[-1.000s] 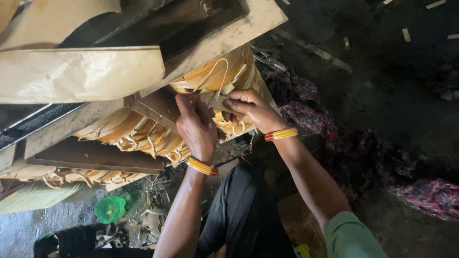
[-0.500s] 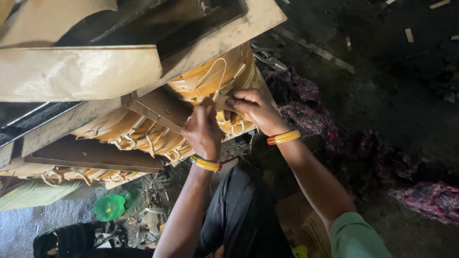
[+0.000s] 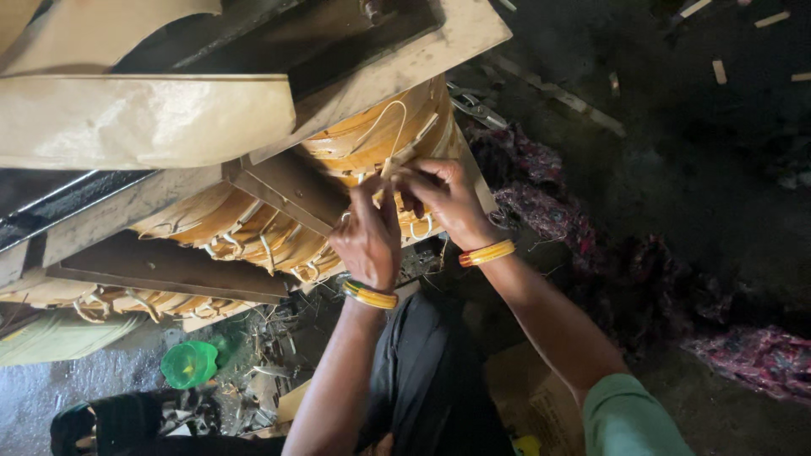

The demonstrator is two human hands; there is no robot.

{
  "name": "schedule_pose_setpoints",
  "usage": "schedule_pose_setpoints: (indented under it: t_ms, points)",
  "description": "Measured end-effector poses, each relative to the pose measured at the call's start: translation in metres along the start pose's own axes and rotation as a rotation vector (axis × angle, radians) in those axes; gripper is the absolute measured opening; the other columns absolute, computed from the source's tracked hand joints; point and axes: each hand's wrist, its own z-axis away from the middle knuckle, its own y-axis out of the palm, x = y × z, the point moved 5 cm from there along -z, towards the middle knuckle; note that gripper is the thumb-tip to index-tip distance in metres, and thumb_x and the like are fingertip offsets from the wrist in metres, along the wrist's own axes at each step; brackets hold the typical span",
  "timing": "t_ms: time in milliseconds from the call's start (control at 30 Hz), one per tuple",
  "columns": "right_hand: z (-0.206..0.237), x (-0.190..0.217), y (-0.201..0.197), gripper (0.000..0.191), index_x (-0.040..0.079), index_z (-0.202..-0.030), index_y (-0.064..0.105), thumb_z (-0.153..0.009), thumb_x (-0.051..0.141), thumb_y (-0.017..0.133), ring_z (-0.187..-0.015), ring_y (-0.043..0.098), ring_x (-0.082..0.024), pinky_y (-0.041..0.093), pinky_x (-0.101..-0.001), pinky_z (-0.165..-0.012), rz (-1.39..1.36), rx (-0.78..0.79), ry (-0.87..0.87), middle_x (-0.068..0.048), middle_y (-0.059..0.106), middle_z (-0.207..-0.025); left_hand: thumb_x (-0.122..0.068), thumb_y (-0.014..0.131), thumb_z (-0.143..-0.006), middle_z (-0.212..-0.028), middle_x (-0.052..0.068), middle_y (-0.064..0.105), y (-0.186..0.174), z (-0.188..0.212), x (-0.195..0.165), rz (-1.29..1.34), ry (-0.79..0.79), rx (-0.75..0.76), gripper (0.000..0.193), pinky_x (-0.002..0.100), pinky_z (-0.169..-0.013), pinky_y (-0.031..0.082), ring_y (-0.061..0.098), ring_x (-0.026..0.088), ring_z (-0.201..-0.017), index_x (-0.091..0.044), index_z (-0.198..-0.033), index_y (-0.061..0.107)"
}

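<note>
Both my hands work at the yellow coil [image 3: 372, 139], which sits right at my fingertips, wedged under the wooden frame [image 3: 397, 63]. My left hand [image 3: 367, 241] has its fingers closed together, pinching a thin pale tape [image 3: 387, 167] against the winding; the tape's strand loops up over the coil above my thumb. My right hand [image 3: 448, 198] lies just beside it, touching it, fingers curled and pressed on the same tape end. A yellow bangle [image 3: 369, 295] circles my left wrist. Past my right hand lies a patterned cloth [image 3: 549, 211]. Below my left forearm, well apart, sits a green cup [image 3: 190, 363] among scraps.
</note>
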Motion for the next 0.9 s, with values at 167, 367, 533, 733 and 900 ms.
schedule_pose_setpoints:
  t_ms: [167, 367, 533, 733, 900]
  points:
    - [0.000, -0.011, -0.007, 0.015, -0.005, -0.109, 0.071, -0.104, 0.009, 0.066, -0.071, 0.062, -0.006, 0.050, -0.0234, -0.062, 0.060, -0.039, 0.056, -0.001, 0.068, -0.084, -0.024, 0.066, -0.103, -0.089, 0.008, 0.074, -0.010, -0.005, -0.014, 0.008, -0.064, -0.076, 0.010, 0.039, -0.055, 0.052, 0.070, 0.024, -0.063, -0.015, -0.107, 0.066]
    - [0.000, 0.001, -0.011, 0.020, -0.005, -0.121, 0.067, -0.103, 0.002, 0.061, -0.083, 0.064, -0.005, 0.054, -0.0236, -0.070, 0.311, 0.100, -0.062, 0.000, 0.070, -0.096, -0.029, 0.064, -0.103, -0.089, 0.010, 0.073, -0.004, -0.007, -0.008, -0.067, -0.105, 0.042, 0.016, 0.044, -0.052, 0.051, 0.070, 0.031, -0.063, -0.013, -0.106, 0.062]
    - [0.000, 0.011, -0.019, 0.040, 0.005, -0.124, 0.060, -0.088, -0.009, 0.049, -0.085, 0.066, 0.001, 0.056, -0.0172, -0.075, 0.325, 0.040, 0.233, 0.008, 0.072, -0.099, -0.019, 0.063, -0.097, -0.087, 0.010, 0.070, 0.007, -0.010, -0.003, -0.101, -0.067, 0.088, 0.016, 0.043, -0.046, 0.050, 0.070, 0.031, -0.061, -0.009, -0.108, 0.058]
    - [0.002, 0.065, 0.003, 0.014, 0.002, -0.096, 0.068, -0.101, 0.015, 0.064, -0.055, 0.059, -0.010, 0.050, -0.0291, -0.053, 0.976, 0.180, 0.103, -0.004, 0.065, -0.062, -0.009, 0.064, -0.090, -0.102, 0.011, 0.067, 0.001, 0.002, 0.001, -0.091, 0.125, 0.057, 0.031, 0.039, -0.061, 0.056, 0.070, 0.025, -0.072, -0.005, -0.120, 0.060]
    - [-0.028, 0.095, 0.052, 0.023, 0.004, -0.087, 0.071, -0.099, 0.023, 0.068, -0.053, 0.066, -0.011, 0.051, -0.0310, -0.054, 1.280, 0.384, -0.027, -0.005, 0.066, -0.059, -0.006, 0.069, -0.085, -0.124, 0.015, 0.061, -0.015, 0.012, 0.006, 0.164, 0.053, -0.111, 0.038, 0.040, -0.074, 0.057, 0.065, 0.031, -0.104, -0.005, -0.122, 0.063]
